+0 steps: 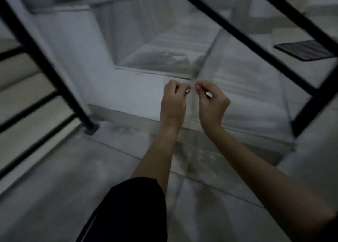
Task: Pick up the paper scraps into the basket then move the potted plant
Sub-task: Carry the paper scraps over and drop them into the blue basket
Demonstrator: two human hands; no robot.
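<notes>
A: Left hand [172,102] and right hand [212,102] curled close together, each pinching what looks like a pale paper scrap [209,94].

B: Basket? Plant?

A: Neither in view, blurry. Just stair rail [45,64] and tiled floor [54,177]. Still collecting, I'd judge.

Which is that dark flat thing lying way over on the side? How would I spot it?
Start at the black railing bar slanting across the upper right. Just beyond it, near the picture's right edge, a dark mat lies flat on the pale floor. It is the only dark, ribbed rectangle there; everything around it is light grey.
</notes>
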